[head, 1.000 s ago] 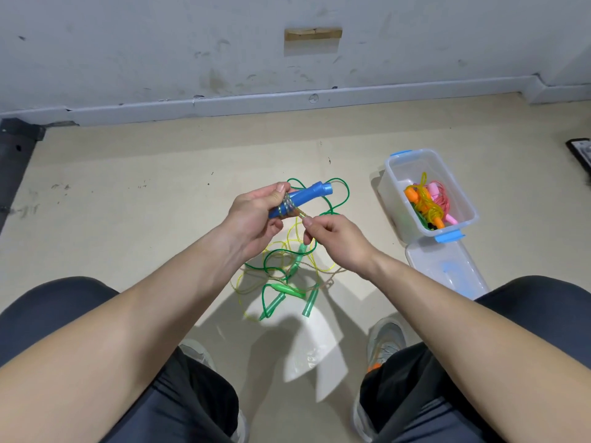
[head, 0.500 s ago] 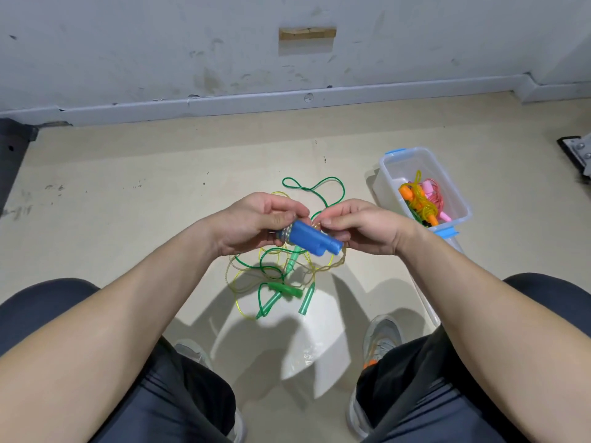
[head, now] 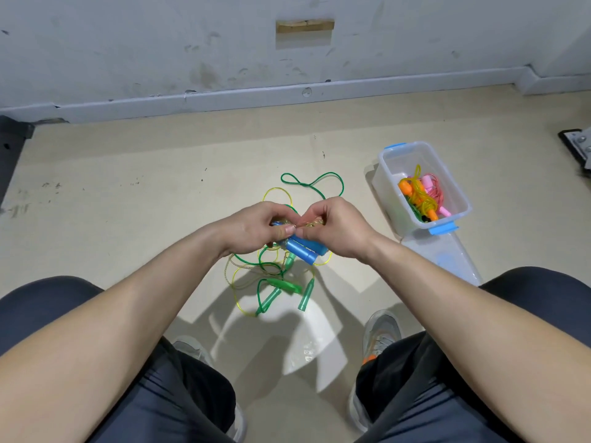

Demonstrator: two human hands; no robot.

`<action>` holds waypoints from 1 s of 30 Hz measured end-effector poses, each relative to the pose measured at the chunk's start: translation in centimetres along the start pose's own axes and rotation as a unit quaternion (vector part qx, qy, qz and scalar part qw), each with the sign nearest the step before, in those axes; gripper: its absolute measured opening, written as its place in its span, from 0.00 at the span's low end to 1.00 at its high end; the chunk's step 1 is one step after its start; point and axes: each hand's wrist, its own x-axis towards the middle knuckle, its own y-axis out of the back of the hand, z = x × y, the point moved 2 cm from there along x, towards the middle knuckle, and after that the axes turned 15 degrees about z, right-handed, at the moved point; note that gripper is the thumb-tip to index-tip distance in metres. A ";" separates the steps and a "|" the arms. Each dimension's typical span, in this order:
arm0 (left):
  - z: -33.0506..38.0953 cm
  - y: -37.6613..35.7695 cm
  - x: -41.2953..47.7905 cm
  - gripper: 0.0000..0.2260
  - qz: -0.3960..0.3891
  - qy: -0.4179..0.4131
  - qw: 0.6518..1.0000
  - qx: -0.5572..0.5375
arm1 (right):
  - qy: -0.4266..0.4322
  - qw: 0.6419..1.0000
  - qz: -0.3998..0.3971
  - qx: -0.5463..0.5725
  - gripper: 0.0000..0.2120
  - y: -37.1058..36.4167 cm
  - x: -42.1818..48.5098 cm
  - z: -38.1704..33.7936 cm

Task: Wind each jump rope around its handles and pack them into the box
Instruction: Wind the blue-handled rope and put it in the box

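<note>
Blue smooth plastic cylindrical handles (head: 303,249) of one jump rope held above floor, between knees; left hand (head: 252,231) grip closed round one end; right hand (head: 339,230) grip pinching clear glittery cord (head: 315,223); best wind taut, turns side by side, tuck tail under; slick springy cord likely to uncoil. Tangled green and yellow ropes (head: 281,284) on floor beneath; clear rectangular plastic box (head: 412,161), partly filled, off right.
</note>
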 end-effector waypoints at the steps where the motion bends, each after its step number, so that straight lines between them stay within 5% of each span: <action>1: 0.1 0.1 0.0 0.09 0.013 0.002 1.000 -0.009 | -0.008 1.000 0.009 0.014 0.04 -0.1 0.0 0.2; 8: 0.1 -0.2 -0.1 0.09 0.069 0.003 0.997 -0.018 | -0.018 0.995 0.035 0.092 0.07 -1.2 -0.7 0.4; 16: 0.3 -2.6 -0.3 0.05 0.180 -0.010 0.976 0.119 | 0.024 0.991 0.096 -0.096 0.07 -1.6 -0.7 -0.1; 19: 0.1 -3.3 -0.2 0.06 0.212 0.015 0.971 0.110 | -0.014 0.990 0.127 -0.065 0.07 -1.3 -0.5 0.1; 30: -0.5 -3.9 -0.4 0.03 0.105 0.021 0.987 0.121 | 0.099 0.963 0.090 -0.234 0.07 -0.6 -1.6 -1.3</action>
